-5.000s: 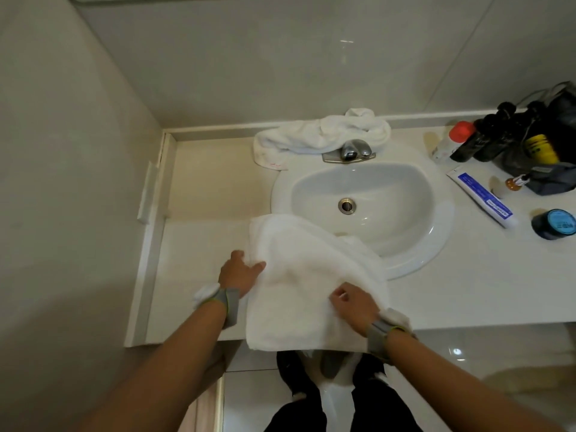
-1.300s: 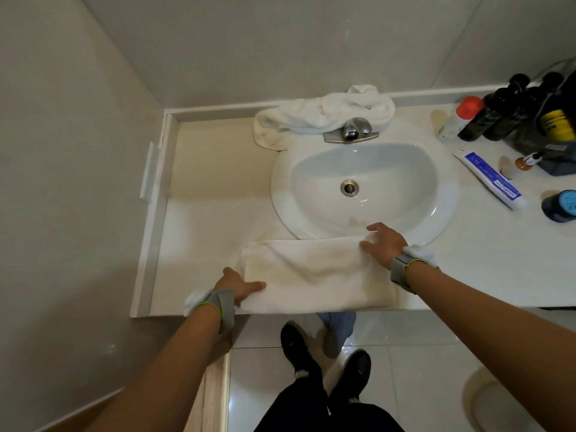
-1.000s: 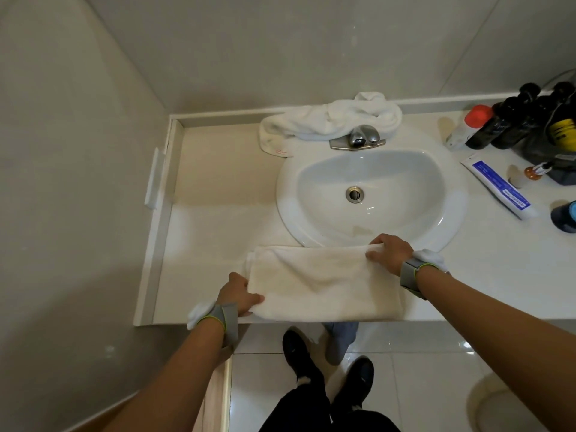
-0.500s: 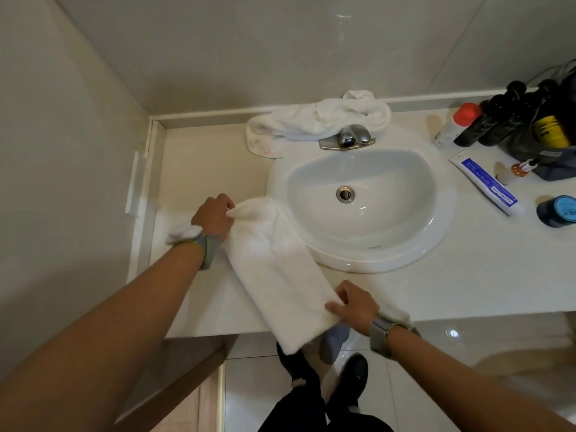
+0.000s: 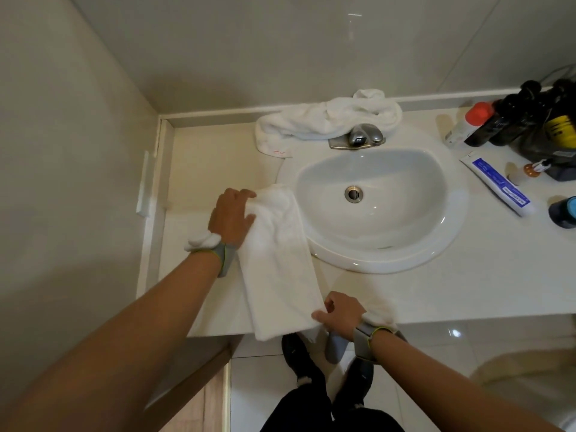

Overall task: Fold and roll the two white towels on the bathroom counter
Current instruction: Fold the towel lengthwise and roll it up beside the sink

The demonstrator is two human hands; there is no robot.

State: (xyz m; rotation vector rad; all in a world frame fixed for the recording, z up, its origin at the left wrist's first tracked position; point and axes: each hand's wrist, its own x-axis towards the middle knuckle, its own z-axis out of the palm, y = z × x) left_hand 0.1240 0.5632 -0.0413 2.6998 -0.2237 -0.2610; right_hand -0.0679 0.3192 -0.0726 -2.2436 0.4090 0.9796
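A folded white towel (image 5: pixel 280 260) lies as a long strip on the counter (image 5: pixel 436 294) left of the sink, running from the basin's left rim to the front edge, which its near end overhangs. My left hand (image 5: pixel 232 215) grips the strip's far end. My right hand (image 5: pixel 341 313) pinches the near right corner at the counter's front edge. A second white towel (image 5: pixel 324 120) lies crumpled behind the faucet against the back wall.
The oval sink (image 5: pixel 374 263) fills the counter's middle, with a chrome faucet (image 5: pixel 361 138) behind it. Dark bottles (image 5: pixel 511 120), a red-capped bottle (image 5: pixel 470 123), a toothpaste tube (image 5: pixel 498 185) and a blue-lidded jar (image 5: pixel 564 212) stand at the right. A wall closes the left side.
The folded towel has swung from lying crosswise along the front edge to pointing away from me. My left hand carried one end back, my right hand brought the other end to the front.
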